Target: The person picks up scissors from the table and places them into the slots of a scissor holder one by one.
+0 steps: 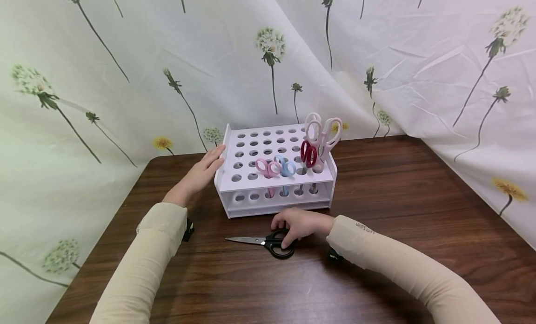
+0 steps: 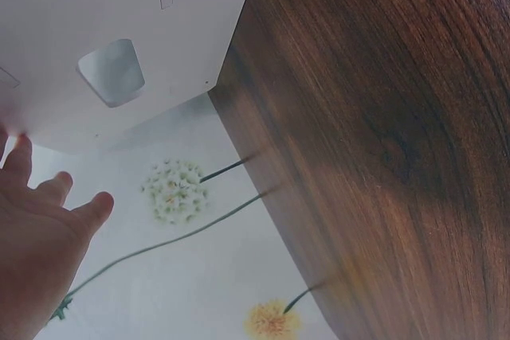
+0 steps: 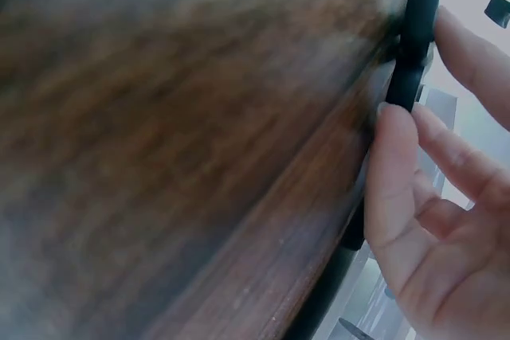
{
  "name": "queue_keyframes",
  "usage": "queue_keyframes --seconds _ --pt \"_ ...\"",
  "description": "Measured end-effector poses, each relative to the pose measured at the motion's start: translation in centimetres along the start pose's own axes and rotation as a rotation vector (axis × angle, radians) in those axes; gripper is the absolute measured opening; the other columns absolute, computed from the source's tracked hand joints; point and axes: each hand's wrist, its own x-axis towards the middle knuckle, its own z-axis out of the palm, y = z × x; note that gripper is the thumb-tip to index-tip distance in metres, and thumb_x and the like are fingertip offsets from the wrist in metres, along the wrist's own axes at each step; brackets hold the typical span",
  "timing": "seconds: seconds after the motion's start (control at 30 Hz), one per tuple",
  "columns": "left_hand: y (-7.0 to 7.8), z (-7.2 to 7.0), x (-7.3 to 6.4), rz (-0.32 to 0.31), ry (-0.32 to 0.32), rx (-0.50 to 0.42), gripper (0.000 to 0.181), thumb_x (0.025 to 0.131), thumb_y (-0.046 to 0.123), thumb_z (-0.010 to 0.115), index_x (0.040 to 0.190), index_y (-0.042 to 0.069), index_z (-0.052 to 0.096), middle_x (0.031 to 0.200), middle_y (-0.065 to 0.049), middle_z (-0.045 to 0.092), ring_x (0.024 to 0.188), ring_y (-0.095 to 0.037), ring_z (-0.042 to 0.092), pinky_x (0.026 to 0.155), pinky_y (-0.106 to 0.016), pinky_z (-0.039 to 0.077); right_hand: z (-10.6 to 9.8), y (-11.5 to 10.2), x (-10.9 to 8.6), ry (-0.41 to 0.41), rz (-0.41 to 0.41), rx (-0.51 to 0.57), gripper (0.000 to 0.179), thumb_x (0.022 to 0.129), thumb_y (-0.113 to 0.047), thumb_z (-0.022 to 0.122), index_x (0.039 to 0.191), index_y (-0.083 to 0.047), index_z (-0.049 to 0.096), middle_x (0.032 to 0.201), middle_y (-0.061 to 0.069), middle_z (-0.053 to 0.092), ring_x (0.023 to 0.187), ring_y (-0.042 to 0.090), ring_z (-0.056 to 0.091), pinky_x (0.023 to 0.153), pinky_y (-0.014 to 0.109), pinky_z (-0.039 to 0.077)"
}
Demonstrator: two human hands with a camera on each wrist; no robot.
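A pair of scissors (image 1: 281,255) with black handles lies flat on the brown table, its blades pointing left. My right hand (image 1: 305,223) pinches the handles between thumb and fingers. In the right wrist view, the black handle (image 3: 417,37) stands between the thumb tip and the fingers. Just behind is a white rack (image 1: 244,185) with rows of round holes. Against its left side panel (image 2: 183,37) my left hand (image 1: 200,175) rests, fingers extended. Pink scissors (image 1: 268,168), light blue scissors (image 1: 285,166), dark red scissors (image 1: 310,154) and large white-pink scissors (image 1: 331,135) stand upright in the rack.
The wooden table (image 1: 377,198) reaches back to a white cloth (image 1: 217,49) printed with dandelions, which hangs behind and along both sides. The rack stands near the table's back edge. Both forearms wear cream sleeves (image 1: 142,259).
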Motion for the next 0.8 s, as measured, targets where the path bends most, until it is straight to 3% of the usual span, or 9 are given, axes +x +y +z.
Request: queue_keyframes --seconds 0.17,0.3,0.4,0.7,0.8 --pt "0.01 0.0 0.0 0.0 -0.003 0.004 0.057 0.099 0.045 0.031 0.149 0.023 0.018 0.153 0.001 0.01 0.138 -0.023 -0.002 0.107 -0.049 0.005 0.16 -0.2 0.06 0.001 -0.033 -0.085 0.032 0.068 -0.005 0.08 0.094 -0.009 0.062 0.085 0.002 0.053 0.061 0.011 0.052 0.052 0.024 0.047" --pt "0.0 -0.01 -0.04 -0.009 -0.007 0.003 0.056 0.098 0.046 0.031 0.149 0.025 0.017 0.153 0.002 0.01 0.138 -0.022 -0.002 0.107 -0.05 0.006 0.25 -0.13 0.03 0.023 -0.106 -0.155 0.032 0.065 -0.006 0.08 0.089 -0.009 0.06 0.082 0.002 0.054 0.073 0.013 0.05 0.063 0.023 0.042" --pt "-0.08 0.0 -0.08 -0.011 -0.008 0.005 0.056 0.098 0.047 0.031 0.149 0.025 0.017 0.153 0.001 0.01 0.138 -0.022 -0.002 0.107 -0.051 0.006 0.29 0.0 -0.01 0.021 -0.149 -0.184 0.032 0.064 -0.004 0.078 0.088 -0.009 0.057 0.08 0.002 0.054 0.075 0.014 0.049 0.064 0.022 0.039" --pt "-0.07 -0.01 -0.08 -0.015 -0.012 0.002 0.057 0.098 0.047 0.03 0.149 0.025 0.017 0.153 0.003 0.009 0.138 -0.02 -0.002 0.107 -0.051 0.006 0.06 -0.12 -0.37 -0.045 -0.131 -0.153 0.029 0.068 -0.003 0.073 0.093 -0.012 0.061 0.086 0.001 0.053 0.077 0.013 0.048 0.063 0.022 0.042" --pt "0.01 -0.04 -0.06 -0.008 -0.009 0.002 0.057 0.098 0.046 0.031 0.149 0.024 0.017 0.153 0.002 0.009 0.138 -0.02 -0.001 0.107 -0.051 0.007 0.04 -0.1 -0.49 -0.072 -0.102 -0.049 0.027 0.071 0.002 0.069 0.093 -0.011 0.06 0.085 0.004 0.054 0.07 0.012 0.051 0.054 0.024 0.046"
